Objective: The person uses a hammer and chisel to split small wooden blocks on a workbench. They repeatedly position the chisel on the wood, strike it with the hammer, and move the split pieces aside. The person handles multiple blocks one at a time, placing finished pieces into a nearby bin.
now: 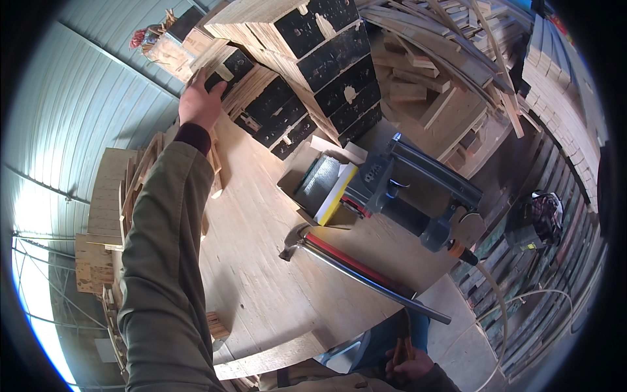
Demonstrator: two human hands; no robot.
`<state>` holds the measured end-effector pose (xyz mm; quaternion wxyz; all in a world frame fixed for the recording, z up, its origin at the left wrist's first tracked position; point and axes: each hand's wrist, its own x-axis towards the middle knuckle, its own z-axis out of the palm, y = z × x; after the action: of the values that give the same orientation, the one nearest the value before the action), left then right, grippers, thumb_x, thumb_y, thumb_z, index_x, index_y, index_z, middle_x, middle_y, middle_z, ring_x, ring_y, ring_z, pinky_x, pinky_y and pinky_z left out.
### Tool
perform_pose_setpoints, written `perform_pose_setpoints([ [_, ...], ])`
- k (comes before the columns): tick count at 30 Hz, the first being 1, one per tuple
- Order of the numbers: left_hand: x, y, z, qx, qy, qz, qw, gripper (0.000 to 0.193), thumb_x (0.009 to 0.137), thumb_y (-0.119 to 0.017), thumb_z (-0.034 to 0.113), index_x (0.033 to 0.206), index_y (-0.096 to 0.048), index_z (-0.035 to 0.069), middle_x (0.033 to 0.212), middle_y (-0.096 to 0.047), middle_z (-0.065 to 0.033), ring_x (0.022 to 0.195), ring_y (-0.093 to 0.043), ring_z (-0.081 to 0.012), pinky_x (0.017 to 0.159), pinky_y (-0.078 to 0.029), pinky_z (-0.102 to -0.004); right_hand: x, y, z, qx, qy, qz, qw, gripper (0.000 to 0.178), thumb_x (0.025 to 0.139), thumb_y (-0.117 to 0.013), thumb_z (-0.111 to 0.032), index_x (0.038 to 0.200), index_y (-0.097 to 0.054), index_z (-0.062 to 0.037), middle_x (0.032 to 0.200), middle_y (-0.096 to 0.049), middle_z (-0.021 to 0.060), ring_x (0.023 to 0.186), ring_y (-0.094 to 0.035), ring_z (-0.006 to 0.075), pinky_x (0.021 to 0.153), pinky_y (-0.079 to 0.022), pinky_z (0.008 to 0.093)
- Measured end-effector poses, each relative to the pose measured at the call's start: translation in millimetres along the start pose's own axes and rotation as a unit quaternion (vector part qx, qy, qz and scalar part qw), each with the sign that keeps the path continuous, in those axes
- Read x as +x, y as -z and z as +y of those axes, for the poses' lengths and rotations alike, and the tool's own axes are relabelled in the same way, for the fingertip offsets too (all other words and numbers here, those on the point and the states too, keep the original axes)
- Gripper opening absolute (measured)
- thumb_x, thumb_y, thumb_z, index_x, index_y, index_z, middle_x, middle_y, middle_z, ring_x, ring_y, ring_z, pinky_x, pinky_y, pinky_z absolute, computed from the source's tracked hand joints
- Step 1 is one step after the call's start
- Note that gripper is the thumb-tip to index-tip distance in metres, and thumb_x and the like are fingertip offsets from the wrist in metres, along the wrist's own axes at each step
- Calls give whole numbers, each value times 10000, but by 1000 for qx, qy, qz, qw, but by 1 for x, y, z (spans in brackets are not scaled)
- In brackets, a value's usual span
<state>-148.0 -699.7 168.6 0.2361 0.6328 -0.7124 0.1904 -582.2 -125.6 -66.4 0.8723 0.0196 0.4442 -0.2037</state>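
My left hand (200, 103) reaches far out to a plywood block (230, 68) with a black end face. Its fingers lie along the block's side, and the thumb is at the black end. Taller stacks of similar black-ended blocks (336, 62) rise just to the right. Low at the front edge, my right hand (410, 366) is closed around the brown handle of a tool (406, 336); its upper part is dark, and I cannot make out its kind. Between the hands, a claw hammer (366, 274) with a metal shaft lies on the wooden worktop (261, 287).
A dark nail gun (411, 189) with an air hose (496, 287) lies right of centre, against an open box of nail strips (320, 179). A red rod (353, 261) lies along the hammer. Scrap wood (450, 72) is heaped at the far right, beside stacked boards (565, 98).
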Motion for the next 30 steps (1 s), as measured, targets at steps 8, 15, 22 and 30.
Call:
perform_pose_setpoints([
  [8, 6, 3, 12, -5, 21, 16, 1000, 605, 990, -740, 383, 1465, -652, 17, 1394, -698, -273, 1315, -654, -441, 1117, -517, -475, 2, 6, 4, 25, -1, -20, 999, 611, 790, -703, 17, 1389, -582, 25, 1042, -749, 218, 921, -766, 376, 860, -622, 447],
  [15, 8, -9, 6, -57, 20, 27, 998, 621, 973, -763, 370, 1475, -646, 25, 1429, -682, -266, 1344, -640, -428, 1145, -499, -465, 7, -4, 7, 42, 39, -33, 998, 550, 743, -687, -12, 1289, -627, 14, 945, -733, 178, 806, -738, 323, 725, -619, 411],
  [22, -7, 4, -11, -38, -35, 43, 998, 680, 955, -785, 376, 1532, -604, 66, 1588, -563, -240, 1489, -519, -389, 1224, -442, -437, 1, -8, -5, 11, -6, -38, 999, 557, 828, -637, 27, 1381, -572, 25, 1025, -737, 216, 913, -760, 371, 827, -625, 450],
  [30, -95, 101, -40, 7, -45, -52, 998, 573, 919, -810, 263, 1429, -648, 57, 1459, -662, -189, 1366, -619, -384, 1149, -502, -451, 6, -14, -6, -46, 37, -50, 997, 550, 816, -599, 23, 1365, -556, 24, 1008, -728, 219, 882, -751, 349, 705, -601, 414],
])
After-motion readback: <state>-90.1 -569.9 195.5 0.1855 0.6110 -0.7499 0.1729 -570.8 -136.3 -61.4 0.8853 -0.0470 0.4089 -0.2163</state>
